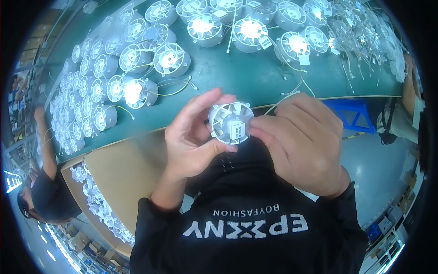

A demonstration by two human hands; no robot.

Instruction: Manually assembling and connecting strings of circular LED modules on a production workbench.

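Observation:
A round white plastic fan housing [222, 119] with radial ribs and a square white label on its face is in front of my chest. My left hand [189, 137] grips it from the left, thumb below and fingers curled behind. My right hand [305, 141] is closed in a pinch, with thumb and index fingertip touching the housing's right edge beside the label. What lies between those fingertips is hidden. A thin white wire [276, 105] emerges above the right fingers and runs up past the knuckles.
Many similar fan housings [171, 60] with loose wires crowd the green table [207, 75]. Clear plastic parts [365, 34] are heaped at the far right. A cardboard box [121, 166] of white parts stands left, near another person [50, 192]. A blue plastic stool [351, 114] is at right.

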